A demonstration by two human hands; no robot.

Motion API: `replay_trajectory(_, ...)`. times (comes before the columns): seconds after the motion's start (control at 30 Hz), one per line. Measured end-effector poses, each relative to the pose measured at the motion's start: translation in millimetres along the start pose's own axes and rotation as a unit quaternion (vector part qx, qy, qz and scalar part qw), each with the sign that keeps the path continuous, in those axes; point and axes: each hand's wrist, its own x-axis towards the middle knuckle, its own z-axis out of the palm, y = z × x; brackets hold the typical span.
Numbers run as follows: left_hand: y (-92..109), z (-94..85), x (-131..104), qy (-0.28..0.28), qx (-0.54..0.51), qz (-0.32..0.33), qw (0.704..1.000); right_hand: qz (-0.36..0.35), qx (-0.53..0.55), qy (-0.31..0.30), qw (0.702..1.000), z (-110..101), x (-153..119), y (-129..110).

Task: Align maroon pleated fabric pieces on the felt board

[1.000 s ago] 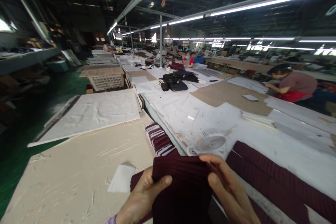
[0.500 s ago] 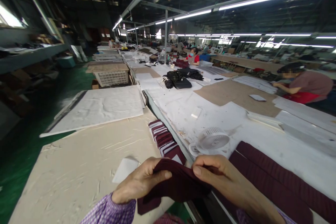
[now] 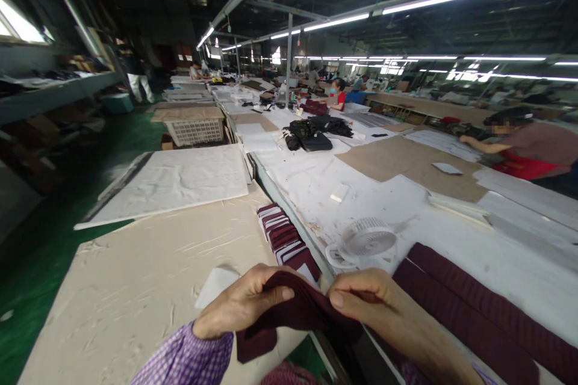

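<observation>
A dark maroon piece of fabric (image 3: pixel 300 307) is stretched between my two hands, over the gap between the tables. My left hand (image 3: pixel 246 301) grips its left part, thumb on top. With thumb and fingers pinched, my right hand (image 3: pixel 365 295) holds its right edge. Below my left hand another maroon piece (image 3: pixel 256 344) hangs or lies; which, I cannot tell. Just beyond my hands, a row of folded maroon pieces with white cards (image 3: pixel 282 234) lies along the cream table's edge. Overlapping rows of maroon pieces (image 3: pixel 465 313) are spread on the white table at right.
A white fan (image 3: pixel 368 237) lies on the white table (image 3: pixel 311 192). Left of my hands is a cream-covered table (image 3: pixel 135 289) with a white card (image 3: pixel 217 286). A plastic crate (image 3: pixel 196 131) and dark bundles (image 3: pixel 316 132) are farther off. A person (image 3: pixel 533 144) leans over the table at right.
The fabric between my hands has shifted slightly, its middle now sagging lower near my right hand. Both hands keep their hold. The person at right has reached a little farther left.
</observation>
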Motion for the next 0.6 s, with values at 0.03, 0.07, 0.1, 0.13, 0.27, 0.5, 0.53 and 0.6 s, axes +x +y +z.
replay_trajectory(0.03, 0.1, 0.0, 0.1, -0.001, -0.002, 0.001, 1.000, -0.002, 0.000, -0.002, 1.000, 0.5, -0.2, -0.4)
replay_trajectory(0.07, 0.2, 0.1, 0.1, -0.001, -0.004, 0.001, 1.000, -0.003, 0.002, -0.006, 1.000, 1.0, -0.3, -0.5)
replay_trajectory(0.1, 0.3, 0.2, 0.0, -0.001, -0.006, 0.000, 1.000, -0.004, 0.006, -0.007, 1.000, 1.3, -0.4, -0.4)
replay_trajectory(0.13, 0.4, 0.4, -0.1, 0.000, -0.008, 0.000, 1.000, -0.004, 0.010, -0.009, 1.000, 1.6, -0.5, -0.1)
replay_trajectory(0.27, 0.2, 1.1, -1.1, -0.003, -0.003, 0.008, 1.000, -0.004, 0.016, -0.007, 1.000, 3.0, -1.1, 1.9)
replay_trajectory(0.5, 1.4, 1.4, -4.4, -0.008, -0.004, 0.017, 1.000, -0.007, 0.010, -0.005, 1.000, 5.9, -1.9, 5.4)
replay_trajectory(0.53, 2.0, 1.5, -5.0, -0.010, -0.005, 0.017, 1.000, -0.012, 0.003, -0.002, 1.000, 6.0, -2.3, 5.6)
replay_trajectory(0.6, 2.9, 1.6, -6.0, -0.010, -0.008, 0.015, 1.000, -0.021, -0.012, 0.003, 1.000, 6.1, -3.4, 5.5)
